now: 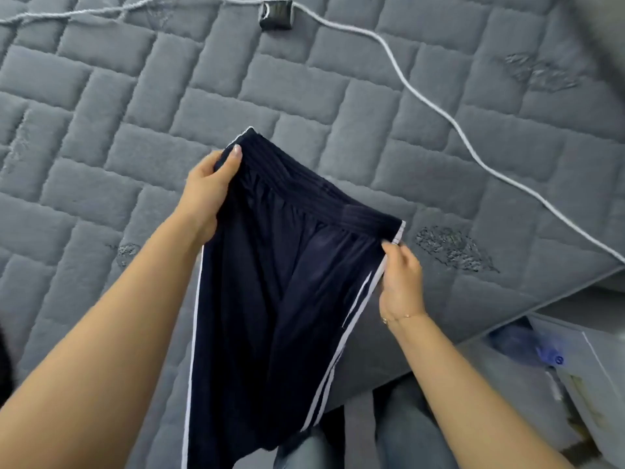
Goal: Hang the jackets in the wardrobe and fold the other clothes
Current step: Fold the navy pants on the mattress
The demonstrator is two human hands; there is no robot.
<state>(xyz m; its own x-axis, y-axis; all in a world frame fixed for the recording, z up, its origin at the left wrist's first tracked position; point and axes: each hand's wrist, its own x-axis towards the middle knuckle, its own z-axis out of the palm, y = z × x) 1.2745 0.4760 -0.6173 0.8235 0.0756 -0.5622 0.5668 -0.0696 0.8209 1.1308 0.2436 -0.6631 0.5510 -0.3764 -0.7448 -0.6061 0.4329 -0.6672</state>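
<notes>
Item: navy track pants [280, 282] with white side stripes, held up over the grey quilted bed [135, 96]. Your left hand [206, 187] grips one end of the elastic waistband; your right hand [400, 282] pinches the other, at the striped seam. Legs hang toward you. Also on the bed: white cable [422, 96] and black adapter [275, 15].
</notes>
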